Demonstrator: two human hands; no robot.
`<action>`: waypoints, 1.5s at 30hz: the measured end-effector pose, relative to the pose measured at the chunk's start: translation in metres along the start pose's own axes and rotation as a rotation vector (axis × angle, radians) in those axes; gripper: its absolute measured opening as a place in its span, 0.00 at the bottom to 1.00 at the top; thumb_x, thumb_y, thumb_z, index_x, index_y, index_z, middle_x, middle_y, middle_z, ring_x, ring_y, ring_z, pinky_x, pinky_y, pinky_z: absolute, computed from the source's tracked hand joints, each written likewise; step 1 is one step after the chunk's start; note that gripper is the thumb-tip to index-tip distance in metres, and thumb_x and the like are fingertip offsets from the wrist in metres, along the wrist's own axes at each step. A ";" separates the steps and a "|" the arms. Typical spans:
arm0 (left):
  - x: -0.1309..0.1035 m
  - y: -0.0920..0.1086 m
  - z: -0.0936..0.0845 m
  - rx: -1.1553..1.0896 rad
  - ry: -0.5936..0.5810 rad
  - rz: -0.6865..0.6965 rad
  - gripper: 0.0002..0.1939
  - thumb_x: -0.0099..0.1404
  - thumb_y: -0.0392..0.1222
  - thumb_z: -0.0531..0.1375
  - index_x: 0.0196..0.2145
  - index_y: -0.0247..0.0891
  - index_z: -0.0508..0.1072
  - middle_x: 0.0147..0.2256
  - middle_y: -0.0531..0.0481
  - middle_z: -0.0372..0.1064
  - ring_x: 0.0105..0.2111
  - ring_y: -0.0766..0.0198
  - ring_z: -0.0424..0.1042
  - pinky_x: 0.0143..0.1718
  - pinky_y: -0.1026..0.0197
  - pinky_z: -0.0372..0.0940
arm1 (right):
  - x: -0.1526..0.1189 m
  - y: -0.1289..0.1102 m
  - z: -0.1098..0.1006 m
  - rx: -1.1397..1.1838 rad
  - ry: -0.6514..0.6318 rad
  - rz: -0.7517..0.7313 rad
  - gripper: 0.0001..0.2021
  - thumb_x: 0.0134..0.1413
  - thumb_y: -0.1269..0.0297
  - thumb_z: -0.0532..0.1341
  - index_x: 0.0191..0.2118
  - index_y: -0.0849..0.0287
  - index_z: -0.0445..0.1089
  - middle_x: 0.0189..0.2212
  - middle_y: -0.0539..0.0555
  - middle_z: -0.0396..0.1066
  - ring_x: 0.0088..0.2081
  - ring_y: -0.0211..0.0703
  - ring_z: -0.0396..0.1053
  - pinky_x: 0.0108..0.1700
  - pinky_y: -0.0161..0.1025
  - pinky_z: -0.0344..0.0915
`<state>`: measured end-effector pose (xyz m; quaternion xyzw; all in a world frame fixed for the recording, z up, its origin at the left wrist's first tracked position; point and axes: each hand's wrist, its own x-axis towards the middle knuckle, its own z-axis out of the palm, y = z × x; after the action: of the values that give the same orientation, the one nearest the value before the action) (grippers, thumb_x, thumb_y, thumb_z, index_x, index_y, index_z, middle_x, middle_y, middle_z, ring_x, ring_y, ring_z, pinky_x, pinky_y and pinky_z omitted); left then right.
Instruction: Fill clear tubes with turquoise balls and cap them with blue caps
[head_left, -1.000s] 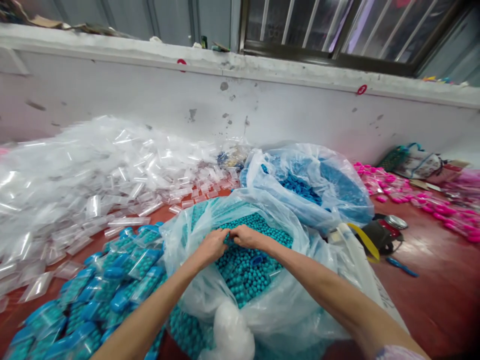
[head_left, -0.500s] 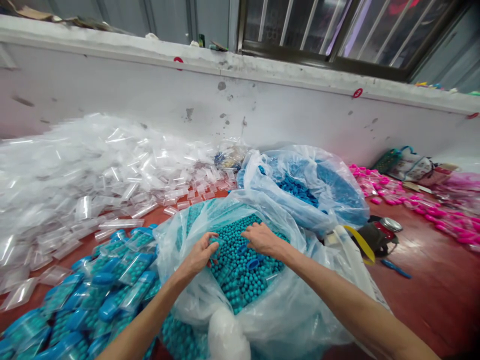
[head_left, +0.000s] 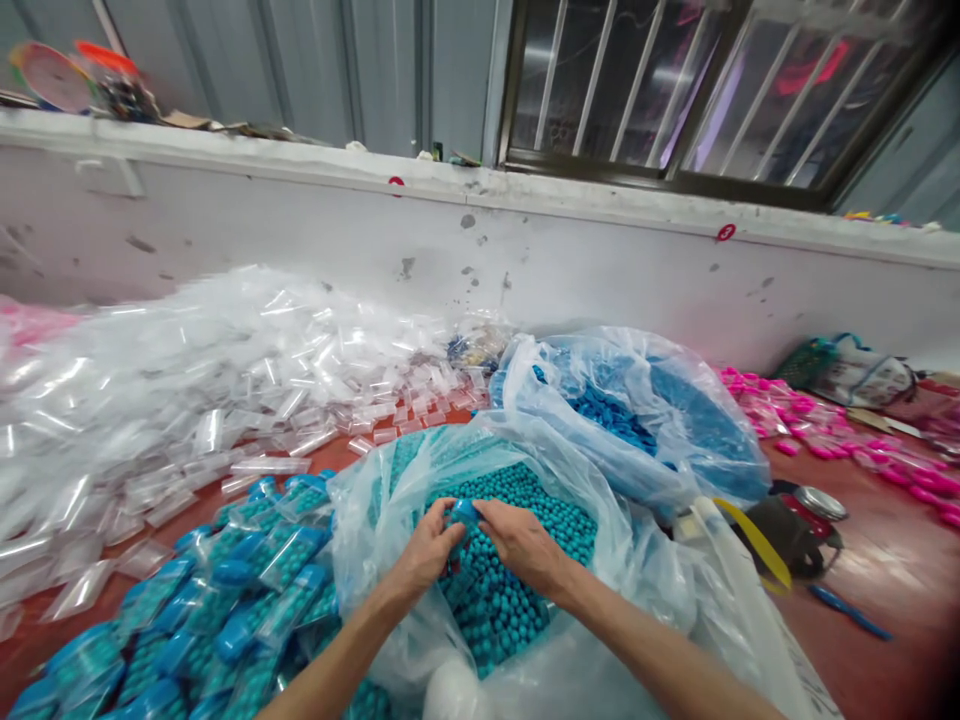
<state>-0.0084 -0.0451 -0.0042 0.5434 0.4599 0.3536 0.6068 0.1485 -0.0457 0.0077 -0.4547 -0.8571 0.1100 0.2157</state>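
Over an open plastic bag (head_left: 375,510) of teal beads (head_left: 517,600), my two hands meet. My left hand (head_left: 429,548) is closed around a small clear tube, mostly hidden by the fingers. My right hand (head_left: 521,545) pinches a blue cap (head_left: 465,512) at the tube's top end. Whether the cap is fully seated I cannot tell. Left of the bag lies a heap of bead-filled clear tubes with blue caps (head_left: 232,572).
Clear empty tubes (head_left: 255,350) form a large pile at the left. Behind my bag stands another bag (head_left: 727,440) holding blue caps (head_left: 611,415). Pink pieces (head_left: 825,420), a blue tool (head_left: 851,612) and a yellow strap (head_left: 757,545) lie to the right. A wall (head_left: 585,270) runs behind.
My hands, apart half a second ago, have come together. My right hand has come off the beads with a blue cap and brought it to the tube. The view has tilted up and left.
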 end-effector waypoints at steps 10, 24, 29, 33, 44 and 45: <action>-0.009 0.001 0.008 -0.177 0.014 0.032 0.31 0.53 0.53 0.56 0.50 0.37 0.52 0.19 0.61 0.59 0.11 0.74 0.57 0.11 0.71 0.46 | 0.001 -0.011 -0.010 0.343 0.135 0.147 0.09 0.54 0.70 0.53 0.30 0.60 0.71 0.24 0.50 0.71 0.28 0.36 0.66 0.33 0.32 0.61; -0.021 0.011 0.009 -0.146 0.025 0.057 0.17 0.56 0.48 0.53 0.41 0.40 0.58 0.15 0.64 0.54 0.10 0.74 0.56 0.11 0.72 0.50 | -0.002 0.000 -0.023 0.898 0.046 0.413 0.17 0.42 0.63 0.60 0.41 0.60 0.68 0.29 0.50 0.69 0.25 0.38 0.66 0.30 0.38 0.66; -0.018 0.014 0.013 -0.051 0.073 0.119 0.18 0.57 0.42 0.52 0.46 0.40 0.58 0.19 0.62 0.54 0.10 0.75 0.53 0.10 0.70 0.52 | 0.008 0.000 -0.015 0.963 0.079 0.463 0.26 0.42 0.57 0.60 0.50 0.61 0.63 0.34 0.56 0.71 0.34 0.47 0.69 0.34 0.43 0.68; -0.021 0.021 0.017 -0.086 0.162 0.129 0.22 0.58 0.40 0.51 0.52 0.41 0.56 0.20 0.61 0.55 0.12 0.74 0.52 0.14 0.69 0.52 | 0.002 -0.017 -0.024 0.655 -0.055 0.274 0.25 0.48 0.58 0.56 0.52 0.61 0.61 0.51 0.60 0.63 0.52 0.51 0.60 0.53 0.49 0.57; -0.024 0.026 0.026 -0.222 0.228 0.100 0.14 0.55 0.44 0.55 0.39 0.37 0.63 0.21 0.58 0.59 0.21 0.70 0.58 0.24 0.68 0.54 | -0.008 -0.040 0.006 0.160 0.131 0.073 0.34 0.39 0.65 0.60 0.54 0.66 0.50 0.43 0.64 0.61 0.43 0.54 0.64 0.42 0.49 0.65; -0.023 0.023 0.027 -0.209 0.249 0.093 0.14 0.55 0.45 0.55 0.38 0.37 0.63 0.20 0.59 0.58 0.20 0.71 0.57 0.22 0.68 0.53 | -0.009 -0.041 0.010 0.144 0.150 0.073 0.34 0.38 0.65 0.60 0.54 0.66 0.49 0.42 0.64 0.61 0.41 0.54 0.65 0.40 0.49 0.65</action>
<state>0.0113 -0.0715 0.0219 0.4500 0.4665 0.4916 0.5816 0.1183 -0.0757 0.0121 -0.4760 -0.8113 0.1449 0.3071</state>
